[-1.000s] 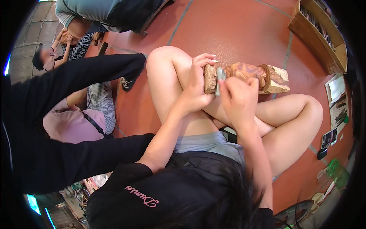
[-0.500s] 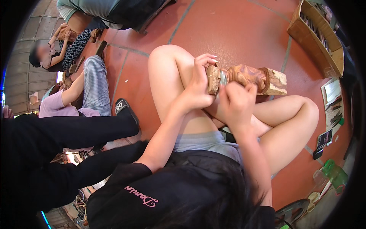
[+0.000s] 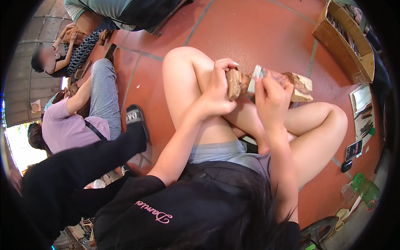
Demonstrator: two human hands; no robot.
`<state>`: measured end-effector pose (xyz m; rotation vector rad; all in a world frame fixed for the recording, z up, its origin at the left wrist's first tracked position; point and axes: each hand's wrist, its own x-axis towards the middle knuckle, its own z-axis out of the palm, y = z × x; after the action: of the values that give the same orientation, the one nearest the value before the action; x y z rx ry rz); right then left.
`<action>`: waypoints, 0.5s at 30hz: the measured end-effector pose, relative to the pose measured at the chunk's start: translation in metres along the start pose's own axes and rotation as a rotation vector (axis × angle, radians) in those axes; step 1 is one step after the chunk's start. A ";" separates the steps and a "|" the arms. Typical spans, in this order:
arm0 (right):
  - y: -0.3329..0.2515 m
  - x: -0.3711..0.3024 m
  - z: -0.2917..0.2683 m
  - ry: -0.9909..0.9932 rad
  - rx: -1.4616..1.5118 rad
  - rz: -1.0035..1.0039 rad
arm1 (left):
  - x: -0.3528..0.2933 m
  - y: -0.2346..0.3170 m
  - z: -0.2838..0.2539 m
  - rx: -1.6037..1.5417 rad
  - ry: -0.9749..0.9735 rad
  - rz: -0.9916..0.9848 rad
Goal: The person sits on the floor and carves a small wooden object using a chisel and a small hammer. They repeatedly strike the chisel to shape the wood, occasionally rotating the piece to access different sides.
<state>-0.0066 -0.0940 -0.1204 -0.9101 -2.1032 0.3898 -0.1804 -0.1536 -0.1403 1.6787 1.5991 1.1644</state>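
Note:
Over my crossed legs lies a carved wooden piece, reddish brown with rounded shaping in the middle and rough, pale squared ends. My left hand is closed around its left end block, fingers over the far side. My right hand pinches a small folded, pale grey piece of sandpaper against the carved middle. That hand is slightly blurred and hides much of the carving.
A cardboard box of thin tools stands at far right. Below it are a white sheet with tools, a phone and a green bottle. At left, a black-trousered leg reaches close; other people sit beyond.
My right hand has slid rightward along the carving with the sandpaper, which shows more plainly. My left hand keeps its place. The black-trousered legs have shifted, uncovering more of the person in pink.

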 end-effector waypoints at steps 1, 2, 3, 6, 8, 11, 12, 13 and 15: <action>-0.003 0.003 -0.004 -0.018 0.027 -0.019 | 0.004 0.002 -0.002 0.012 0.000 0.015; -0.005 -0.006 0.003 -0.034 0.062 -0.044 | 0.005 0.002 -0.002 0.079 0.003 0.058; -0.010 -0.013 0.007 -0.055 0.078 0.000 | 0.008 0.004 -0.003 0.066 -0.026 0.031; 0.015 0.000 -0.002 0.046 0.033 0.004 | 0.005 0.030 -0.011 0.111 -0.100 -0.104; 0.034 0.010 -0.014 0.098 -0.025 0.094 | 0.002 0.037 -0.011 0.218 -0.081 -0.097; 0.036 0.006 -0.019 0.095 0.126 0.176 | 0.002 0.038 -0.010 0.255 -0.045 -0.088; 0.035 0.001 -0.015 0.080 0.226 0.192 | 0.003 0.037 -0.010 0.247 -0.032 -0.087; 0.032 0.000 -0.016 0.030 0.292 0.182 | 0.005 0.036 -0.009 0.268 -0.013 -0.027; 0.022 0.002 -0.020 -0.044 0.342 0.178 | 0.009 0.035 -0.007 0.307 0.024 0.093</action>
<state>0.0190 -0.0777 -0.1183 -0.8910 -1.9198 0.8403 -0.1689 -0.1513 -0.1050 1.9560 1.8049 1.0258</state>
